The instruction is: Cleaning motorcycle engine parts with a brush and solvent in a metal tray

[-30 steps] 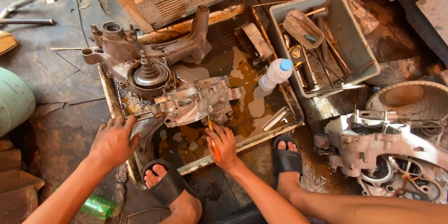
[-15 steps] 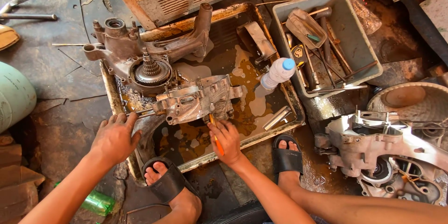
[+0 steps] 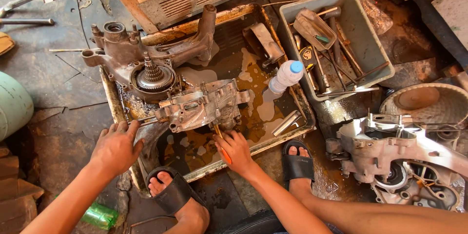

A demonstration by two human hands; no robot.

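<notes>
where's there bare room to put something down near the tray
Bare floor lies left of the metal tray, between the green cylinder and the wrenches up top. The tray is crowded: engine casing, gear housing, plastic bottle, oily puddles. The grey bin is full of tools. Both hands, left and right, block the tray's near edge.

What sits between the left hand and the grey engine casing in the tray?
Nothing visible. The left hand rests at the metal tray's near-left rim, beside the grey cast-metal engine casing. The right hand holds an orange-handled tool against it.

A rusty metal tray (image 3: pixel 111 98), a grey tool bin (image 3: pixel 366 34) and an engine casing (image 3: pixel 390 158) are carried directly by the dirty floor (image 3: pixel 44 73).
</notes>
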